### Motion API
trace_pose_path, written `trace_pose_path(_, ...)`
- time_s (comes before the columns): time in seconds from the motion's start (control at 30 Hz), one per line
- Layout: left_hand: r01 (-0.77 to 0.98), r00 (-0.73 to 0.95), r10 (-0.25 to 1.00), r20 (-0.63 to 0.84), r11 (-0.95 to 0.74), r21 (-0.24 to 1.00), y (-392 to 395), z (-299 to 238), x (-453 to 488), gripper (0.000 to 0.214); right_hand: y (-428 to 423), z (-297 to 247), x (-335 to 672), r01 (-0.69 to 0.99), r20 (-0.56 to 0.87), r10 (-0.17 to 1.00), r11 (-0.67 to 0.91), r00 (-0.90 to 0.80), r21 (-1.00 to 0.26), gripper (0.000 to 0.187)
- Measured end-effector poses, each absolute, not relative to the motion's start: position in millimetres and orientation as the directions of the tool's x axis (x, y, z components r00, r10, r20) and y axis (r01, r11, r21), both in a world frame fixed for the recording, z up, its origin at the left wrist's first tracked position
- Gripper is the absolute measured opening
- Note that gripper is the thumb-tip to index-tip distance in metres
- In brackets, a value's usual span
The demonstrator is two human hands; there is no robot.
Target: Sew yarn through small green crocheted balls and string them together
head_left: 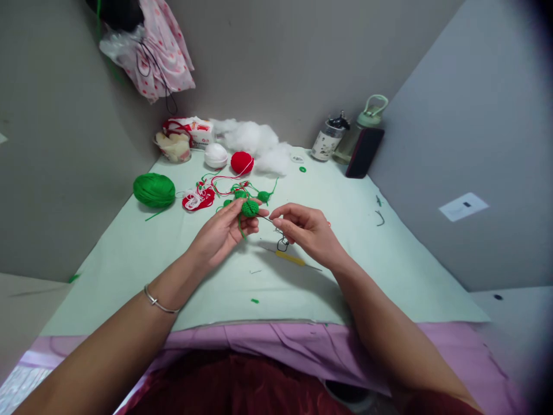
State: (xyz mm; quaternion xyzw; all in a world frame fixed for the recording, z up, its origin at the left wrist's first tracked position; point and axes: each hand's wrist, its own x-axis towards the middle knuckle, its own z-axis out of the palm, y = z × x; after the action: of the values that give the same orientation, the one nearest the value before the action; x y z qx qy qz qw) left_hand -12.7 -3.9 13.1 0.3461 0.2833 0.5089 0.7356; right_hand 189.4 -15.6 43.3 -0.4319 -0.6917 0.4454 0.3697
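My left hand (pixel 224 230) pinches a small green crocheted piece (pixel 249 208) between thumb and fingers, just above the pale green table (pixel 367 271). My right hand (pixel 306 230) is closed in a pinch right beside it, gripping something thin and dark that reaches to the green piece; I cannot name it. Green yarn trails from the piece down past my left fingers. A yellow-handled crochet hook (pixel 290 259) and small scissors (pixel 283 244) lie on the table under my right hand.
A green yarn ball (pixel 154 189) sits at the left; white (pixel 215 155) and red (pixel 242 162) balls and white stuffing (pixel 254 141) lie at the back. More small green pieces and red thread (pixel 199 199) are ahead. A jar (pixel 327 142), bottle (pixel 360 129) and dark phone (pixel 363 153) stand back right.
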Motion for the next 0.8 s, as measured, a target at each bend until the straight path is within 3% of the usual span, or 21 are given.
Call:
trace_pose_path(0.4,-0.598,0.248,0.957,-0.147,0.271,0.755,-4.5,18.8,-9.8,0.008,-15.8,43.0,188.0,0.26,0.158,0.928,0.253,-0.336,-0.932,0.025)
trace_pose_path(0.8,-0.575,0.284,0.95,-0.132,0.278,0.77,-3.6,15.7,-10.0,0.011,-15.8,41.5,187.7,0.244,0.175,0.924,0.267,-0.341,-0.932,0.022)
